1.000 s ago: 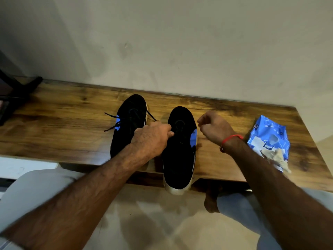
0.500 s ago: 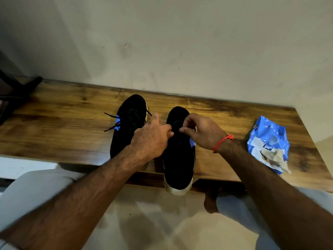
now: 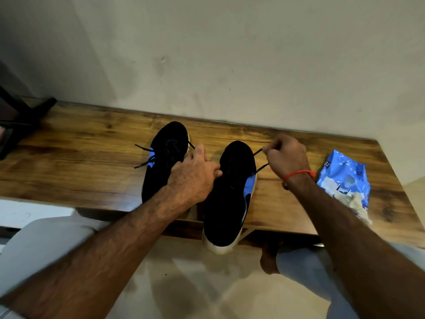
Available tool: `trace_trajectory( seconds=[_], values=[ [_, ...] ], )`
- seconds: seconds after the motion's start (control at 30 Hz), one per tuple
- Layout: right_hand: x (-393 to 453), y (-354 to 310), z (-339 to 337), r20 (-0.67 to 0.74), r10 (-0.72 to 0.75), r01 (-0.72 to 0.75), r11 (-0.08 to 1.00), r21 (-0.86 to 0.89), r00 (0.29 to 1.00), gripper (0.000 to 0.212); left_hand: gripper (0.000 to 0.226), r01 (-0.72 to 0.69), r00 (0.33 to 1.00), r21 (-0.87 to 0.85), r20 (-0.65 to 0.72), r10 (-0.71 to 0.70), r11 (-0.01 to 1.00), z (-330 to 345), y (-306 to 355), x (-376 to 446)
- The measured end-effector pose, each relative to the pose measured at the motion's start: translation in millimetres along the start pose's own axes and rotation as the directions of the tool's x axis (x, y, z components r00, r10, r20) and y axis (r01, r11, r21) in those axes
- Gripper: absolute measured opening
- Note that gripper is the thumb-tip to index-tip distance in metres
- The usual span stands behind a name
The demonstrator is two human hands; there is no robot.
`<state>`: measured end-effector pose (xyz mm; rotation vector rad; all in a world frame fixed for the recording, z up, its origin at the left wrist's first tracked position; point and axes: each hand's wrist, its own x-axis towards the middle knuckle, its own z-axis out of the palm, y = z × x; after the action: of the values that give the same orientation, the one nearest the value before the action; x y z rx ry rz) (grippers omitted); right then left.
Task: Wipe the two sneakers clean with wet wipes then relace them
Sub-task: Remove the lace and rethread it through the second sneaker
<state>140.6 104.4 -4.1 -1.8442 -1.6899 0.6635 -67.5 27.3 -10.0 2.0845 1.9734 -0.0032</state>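
Observation:
Two black sneakers with blue side panels stand side by side on the wooden bench (image 3: 80, 162). The left sneaker (image 3: 164, 155) has loose black lace ends trailing to its left. The right sneaker (image 3: 230, 194) hangs its white heel over the bench's front edge. My left hand (image 3: 193, 176) lies between the two shoes, fingers curled against the right sneaker's left side. My right hand (image 3: 286, 157) pinches the right sneaker's black lace (image 3: 261, 168) and holds it taut out to the shoe's right.
A blue wet wipes pack (image 3: 345, 180) lies at the bench's right end with a crumpled used wipe (image 3: 355, 203) on it. A dark chair leg (image 3: 20, 120) stands at the far left. The wall runs right behind the bench. My knees are below.
My right hand went from the bench to the right sneaker's top, took the lace, and has now pulled it out to the right. My left hand stayed between the shoes.

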Motion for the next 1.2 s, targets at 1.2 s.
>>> trace_trajectory(
  seconds=[1.2],
  values=[
    [12, 2, -24, 0.095, 0.002, 0.022, 0.967, -0.253, 0.996, 0.022, 0.038, 0.062, 0.993, -0.081, 0.105, -0.054, 0.995, -4, -6, -1]
  ],
)
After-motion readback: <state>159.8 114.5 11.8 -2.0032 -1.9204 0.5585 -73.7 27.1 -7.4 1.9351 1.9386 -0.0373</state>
